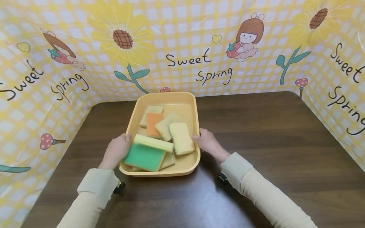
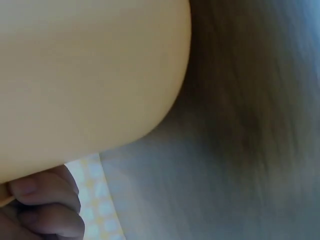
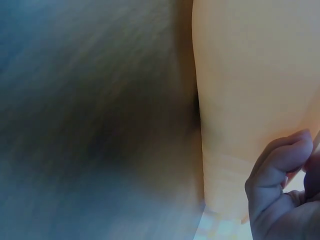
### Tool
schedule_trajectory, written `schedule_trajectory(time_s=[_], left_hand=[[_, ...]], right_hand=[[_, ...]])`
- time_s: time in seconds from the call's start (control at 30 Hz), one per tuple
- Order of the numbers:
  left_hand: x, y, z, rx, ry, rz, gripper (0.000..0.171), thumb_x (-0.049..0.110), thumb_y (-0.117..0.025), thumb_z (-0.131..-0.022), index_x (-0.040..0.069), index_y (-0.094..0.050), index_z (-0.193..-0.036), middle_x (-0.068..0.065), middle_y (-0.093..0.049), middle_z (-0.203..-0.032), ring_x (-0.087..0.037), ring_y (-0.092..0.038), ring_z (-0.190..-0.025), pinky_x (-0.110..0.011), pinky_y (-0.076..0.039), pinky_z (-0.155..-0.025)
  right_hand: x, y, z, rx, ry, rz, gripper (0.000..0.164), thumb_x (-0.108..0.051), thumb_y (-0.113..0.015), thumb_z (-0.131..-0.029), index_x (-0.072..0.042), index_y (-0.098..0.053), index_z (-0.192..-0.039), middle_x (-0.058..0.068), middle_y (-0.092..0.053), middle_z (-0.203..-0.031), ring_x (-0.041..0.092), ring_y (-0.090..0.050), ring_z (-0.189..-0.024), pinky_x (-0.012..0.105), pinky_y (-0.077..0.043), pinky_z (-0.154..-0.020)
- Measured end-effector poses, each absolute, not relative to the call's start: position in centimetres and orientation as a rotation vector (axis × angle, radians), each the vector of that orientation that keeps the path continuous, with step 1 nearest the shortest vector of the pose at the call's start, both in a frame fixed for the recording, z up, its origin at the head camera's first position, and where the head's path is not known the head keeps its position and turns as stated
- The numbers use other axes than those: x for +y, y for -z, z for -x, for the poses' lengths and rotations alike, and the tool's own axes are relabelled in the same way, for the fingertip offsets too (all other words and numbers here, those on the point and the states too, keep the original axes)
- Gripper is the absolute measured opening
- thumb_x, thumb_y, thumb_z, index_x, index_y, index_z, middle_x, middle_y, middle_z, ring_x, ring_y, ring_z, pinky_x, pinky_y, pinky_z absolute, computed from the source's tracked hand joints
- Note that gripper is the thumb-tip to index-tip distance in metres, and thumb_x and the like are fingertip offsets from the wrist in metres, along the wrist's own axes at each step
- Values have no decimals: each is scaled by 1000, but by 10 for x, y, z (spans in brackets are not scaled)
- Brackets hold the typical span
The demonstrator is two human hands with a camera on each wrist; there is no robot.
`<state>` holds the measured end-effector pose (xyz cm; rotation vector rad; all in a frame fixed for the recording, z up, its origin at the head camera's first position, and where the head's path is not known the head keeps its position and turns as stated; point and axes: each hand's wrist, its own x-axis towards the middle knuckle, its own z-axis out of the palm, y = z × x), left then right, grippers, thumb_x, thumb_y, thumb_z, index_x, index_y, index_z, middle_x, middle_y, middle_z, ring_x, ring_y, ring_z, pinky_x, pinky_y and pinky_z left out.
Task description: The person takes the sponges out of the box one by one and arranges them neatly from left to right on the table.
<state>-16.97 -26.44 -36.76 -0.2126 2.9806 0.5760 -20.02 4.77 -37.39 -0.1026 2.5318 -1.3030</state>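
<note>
Both hands hold a shallow yellow plastic tray (image 1: 171, 94) by its two long sides. My left hand (image 1: 117, 148) grips the left rim; in the left wrist view its fingers (image 2: 50, 192) curl at the edge under the tray wall (image 2: 90, 85). On the opposite side, my right hand (image 1: 209, 142) grips the right rim, fingers bent against the tray in the right wrist view. Inside lie several sponges: a green-faced sponge (image 1: 145, 157) at the near left, a yellow sponge on its edge (image 1: 154, 144) behind it, a pale yellow sponge (image 1: 182, 139) at right, and an orange-faced sponge (image 1: 154, 122) farther back.
A dark brown wooden table (image 1: 256, 126) spreads out beneath the tray. Yellow checked cloth (image 1: 185, 38) printed with flowers and lettering surrounds it at the back and both sides. The tray's far end overlaps the table's back edge in the head view.
</note>
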Motion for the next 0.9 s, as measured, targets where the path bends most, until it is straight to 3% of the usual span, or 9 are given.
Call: schedule_trajectory(time_s=[0.3,0.9], left_hand=[[-235,367,162,2999,-579,292,48,33,-23,-104,-4,-54,-102,-34,-61,-105,-48,-60,-94,-53,-46,-67],[-181,371,160,3054,-590,348,45,30,-29,-103,-6,-56,-100,-30,-65,-92,-45,-64,-83,-53,-48,-63]], right_hand=[[72,376,195,2520,1306,113,28,-16,-45,-88,5,-55,-104,3,-48,-63,10,-47,-44,24,-45,-45],[124,372,203,2532,1156,159,30,-13,-41,-88,9,-54,-104,6,-55,-66,9,-49,-44,27,-47,-47]])
